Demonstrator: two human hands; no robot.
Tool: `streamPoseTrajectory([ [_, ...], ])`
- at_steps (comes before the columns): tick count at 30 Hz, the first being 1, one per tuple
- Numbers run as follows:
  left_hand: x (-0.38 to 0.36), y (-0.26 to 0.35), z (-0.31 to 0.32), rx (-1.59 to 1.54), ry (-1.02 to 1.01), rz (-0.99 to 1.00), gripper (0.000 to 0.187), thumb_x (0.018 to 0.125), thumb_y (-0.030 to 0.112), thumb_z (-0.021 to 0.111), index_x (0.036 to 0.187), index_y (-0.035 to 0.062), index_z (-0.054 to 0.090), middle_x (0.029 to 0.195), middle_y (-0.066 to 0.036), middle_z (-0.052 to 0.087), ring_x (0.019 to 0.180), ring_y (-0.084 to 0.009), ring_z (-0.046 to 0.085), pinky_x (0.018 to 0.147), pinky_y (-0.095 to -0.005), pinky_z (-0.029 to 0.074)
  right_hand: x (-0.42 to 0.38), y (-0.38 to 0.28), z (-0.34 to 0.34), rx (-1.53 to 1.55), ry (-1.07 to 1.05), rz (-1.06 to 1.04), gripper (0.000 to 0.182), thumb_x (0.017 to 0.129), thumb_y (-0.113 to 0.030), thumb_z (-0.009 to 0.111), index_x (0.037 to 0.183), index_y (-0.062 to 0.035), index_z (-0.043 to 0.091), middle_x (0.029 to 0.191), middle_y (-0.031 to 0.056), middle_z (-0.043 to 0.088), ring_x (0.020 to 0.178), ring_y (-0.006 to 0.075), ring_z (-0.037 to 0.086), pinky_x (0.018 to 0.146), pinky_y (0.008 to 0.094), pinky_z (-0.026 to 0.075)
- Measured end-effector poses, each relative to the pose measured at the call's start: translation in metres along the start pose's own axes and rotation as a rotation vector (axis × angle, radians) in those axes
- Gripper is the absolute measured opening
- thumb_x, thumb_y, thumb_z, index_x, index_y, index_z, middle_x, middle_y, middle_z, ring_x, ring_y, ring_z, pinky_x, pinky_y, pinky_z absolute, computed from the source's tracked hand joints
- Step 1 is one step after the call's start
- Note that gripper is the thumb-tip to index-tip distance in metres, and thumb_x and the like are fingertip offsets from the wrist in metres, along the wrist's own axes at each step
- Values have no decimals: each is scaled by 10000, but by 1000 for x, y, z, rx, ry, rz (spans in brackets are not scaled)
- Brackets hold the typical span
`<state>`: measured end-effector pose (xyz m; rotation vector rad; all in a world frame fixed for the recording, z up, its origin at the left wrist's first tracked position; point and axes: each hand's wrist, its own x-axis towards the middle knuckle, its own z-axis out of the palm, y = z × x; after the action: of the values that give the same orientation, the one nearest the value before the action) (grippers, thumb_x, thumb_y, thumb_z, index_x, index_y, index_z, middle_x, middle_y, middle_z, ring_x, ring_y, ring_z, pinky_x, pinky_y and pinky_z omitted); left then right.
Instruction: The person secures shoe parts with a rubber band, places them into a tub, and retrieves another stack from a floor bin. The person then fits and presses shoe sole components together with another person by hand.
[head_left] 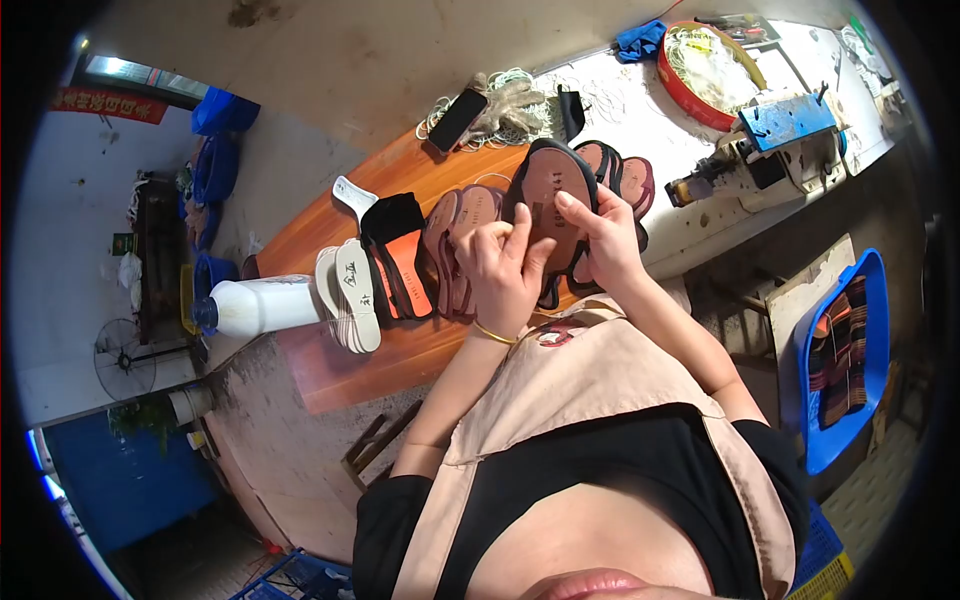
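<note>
My right hand (612, 235) grips a brown insole (552, 185) with a dark rim and printed marks, thumb on its face and fingers behind it. My left hand (500, 265) is beside the insole's near left edge. Its index finger and thumb are spread apart, the other fingers loosely curled, and a yellow bangle circles the wrist. Brown insoles (470, 225) stand in a row left of the hands. More dark-rimmed insoles (632, 180) stand just right of the held one.
On the wooden board (350, 385) are white insoles (350, 300), orange and black pieces (408, 265) and a white bottle (265, 305). A phone (458, 122) and gloves (505, 108) lie behind. A blue machine (790, 122) and red tub (690, 100) stand right; a blue basket (878, 350) sits lower right.
</note>
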<state>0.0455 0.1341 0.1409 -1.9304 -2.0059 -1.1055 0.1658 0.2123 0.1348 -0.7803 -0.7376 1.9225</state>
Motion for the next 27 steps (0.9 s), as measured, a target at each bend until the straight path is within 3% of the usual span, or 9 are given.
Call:
streamPoseTrajectory([
  [2, -8, -3, -2, -178, -34, 9, 289, 803, 300, 650, 1013, 103, 675, 801, -19, 475, 822, -192, 416, 799, -329, 315, 0, -1, -7, -2, -5, 13, 240, 807, -129, 677, 1001, -11, 600, 862, 22, 641, 757, 62, 583, 676, 213, 467],
  [3, -16, -14, -6, -202, -39, -7, 408, 800, 341, 659, 1113, 84, 613, 860, -21, 477, 862, -175, 433, 825, -335, 336, -1, -1, -9, -53, -27, 25, 239, 808, -131, 677, 1002, -14, 601, 864, 18, 641, 753, 61, 583, 671, 213, 465],
  [5, -6, -21, 5, -630, 239, -325, 498, 785, 352, 684, 1154, 46, 548, 959, -39, 503, 925, -182, 459, 873, -331, 346, -2, -2, -9, -101, -44, 35, 238, 809, -133, 677, 1003, -17, 601, 866, 13, 642, 748, 60, 582, 666, 212, 462],
  [7, 15, -14, -5, -1303, -151, -544, 561, 801, 262, 694, 1228, 6, 436, 1168, -62, 502, 1058, -140, 472, 910, -287, 375, -2, -4, 1, -39, -138, 101, 232, 812, -143, 677, 992, -16, 606, 854, 5, 640, 741, 53, 576, 656, 205, 454],
  [9, 9, -21, -2, -1404, -278, -737, 521, 822, 153, 658, 1260, 19, 407, 1141, -57, 531, 1060, -144, 505, 932, -293, 387, 3, -9, 1, -99, -170, 91, 209, 830, -168, 661, 976, -24, 618, 838, -3, 635, 733, 47, 570, 640, 197, 449],
  [13, 13, -16, -9, -1686, -247, -842, 441, 844, 64, 589, 1258, 48, 438, 1192, -63, 541, 1084, -185, 523, 945, -347, 412, 7, -36, -6, -417, -171, 37, 173, 866, -191, 616, 954, -44, 632, 828, -20, 625, 726, 31, 555, 620, 186, 440],
  [18, 16, -15, -6, -1682, -182, -788, 390, 856, 121, 589, 1219, 46, 469, 1171, -79, 560, 1062, -208, 544, 920, -367, 430, 6, -31, -4, -91, -218, 121, 178, 851, -185, 635, 954, -43, 607, 803, -28, 610, 704, 44, 560, 614, 195, 456],
  [21, 15, -23, -9, -1688, -232, -902, 384, 859, 142, 589, 1207, 26, 476, 1155, -94, 570, 1050, -217, 553, 920, -378, 429, 4, -28, -18, -267, -388, 233, 185, 843, -156, 645, 949, -14, 594, 792, -11, 600, 725, 58, 567, 650, 209, 476],
  [27, 16, -19, 3, -1716, -90, -937, 349, 856, 123, 587, 1175, 10, 501, 1100, -98, 600, 996, -214, 585, 908, -371, 440, -5, -31, -24, -391, -253, 121, 165, 840, -124, 645, 934, 4, 599, 807, -12, 598, 740, 44, 552, 670, 203, 471],
])
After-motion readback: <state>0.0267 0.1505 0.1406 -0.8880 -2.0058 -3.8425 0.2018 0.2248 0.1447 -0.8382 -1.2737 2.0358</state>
